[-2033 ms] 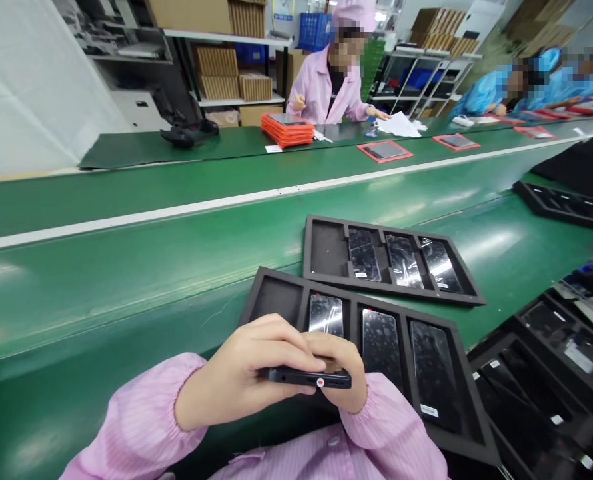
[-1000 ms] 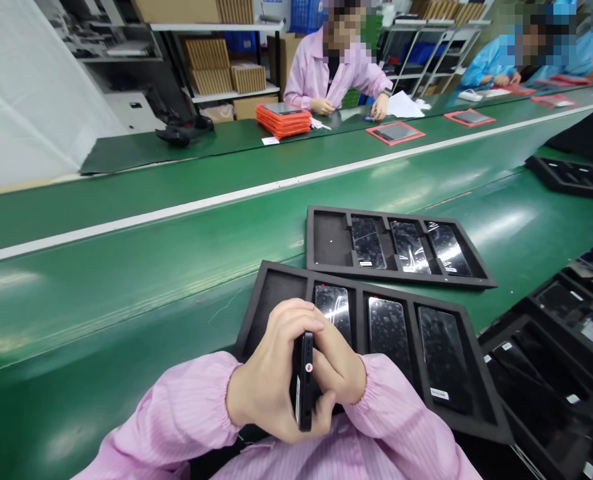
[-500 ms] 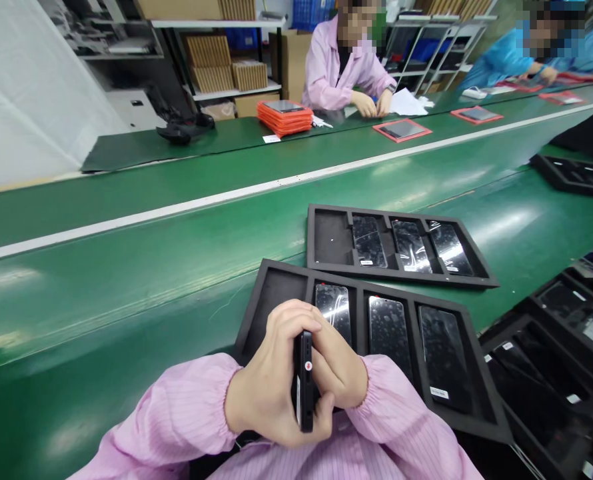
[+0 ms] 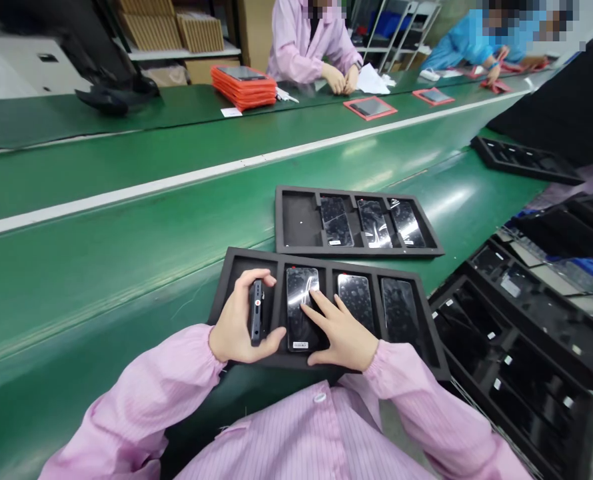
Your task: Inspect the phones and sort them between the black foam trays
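Observation:
My left hand (image 4: 237,322) is wrapped round a dark smartphone (image 4: 257,321), which stands on edge with its narrow end towards me. It is over the leftmost compartment of the near black tray (image 4: 272,360). Fingers spread, my right hand (image 4: 345,335) lies over a second smartphone (image 4: 296,287) in the neighbouring compartment; the fingertips seem to rest on its glossy screen. That phone has a white label at its lower end. Two more phones, a middle one (image 4: 355,297) and a right one (image 4: 399,307), lie screen up in the same tray.
Behind the near tray, another black tray (image 4: 299,250) holds several phones in its right compartments. More phone trays (image 4: 516,400) stand at the right. Across the green bench (image 4: 126,240) sit a stack of orange-edged pieces (image 4: 244,93) and co-workers in pink and blue.
My hands have come apart: the left one carried the smartphone left and forward, and the right one moved onto the phone in the tray. The view has shifted.

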Demonstrator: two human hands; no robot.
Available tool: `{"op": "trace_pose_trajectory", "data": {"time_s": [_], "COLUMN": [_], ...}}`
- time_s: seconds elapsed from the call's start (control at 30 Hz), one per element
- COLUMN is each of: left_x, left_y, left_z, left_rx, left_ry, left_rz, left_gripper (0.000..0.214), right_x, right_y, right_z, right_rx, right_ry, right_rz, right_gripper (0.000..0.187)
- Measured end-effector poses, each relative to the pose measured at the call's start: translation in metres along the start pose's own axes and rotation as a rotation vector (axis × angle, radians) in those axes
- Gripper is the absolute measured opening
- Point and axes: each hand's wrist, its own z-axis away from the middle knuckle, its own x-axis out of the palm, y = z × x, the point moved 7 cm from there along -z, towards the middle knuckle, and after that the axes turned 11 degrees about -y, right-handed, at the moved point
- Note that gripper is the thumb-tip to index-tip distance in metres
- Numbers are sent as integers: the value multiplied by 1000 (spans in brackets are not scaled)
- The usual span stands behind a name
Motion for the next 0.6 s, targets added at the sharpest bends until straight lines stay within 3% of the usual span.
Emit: {"op": "trace_pose_trajectory", "data": {"time_s": [0.07, 0.17, 0.33, 0.43, 0.6], "left_x": [-3, -5, 0, 0, -2], "left_y": [-3, -6, -7, -7, -2], "left_z": [0, 0, -1, -2, -8], "left_rx": [2, 5, 38, 37, 38], "left_ry": [8, 12, -28, -37, -95], "left_rz": [-2, -18, -40, -52, -152], "left_gripper": [84, 89, 86, 82, 74], "right_x": [-2, -11, -5, -5, -26], "right_y": [4, 8, -19, -33, -54], "right_z": [-2, -2, -4, -12, -27], "right_rx": [-26, -58, -307, -349, -468], "right_ry": [-32, -10, -101, -144, -201], "right_rz": [16, 82, 276, 417, 540], "right_gripper": [107, 88, 85, 78, 61]}}
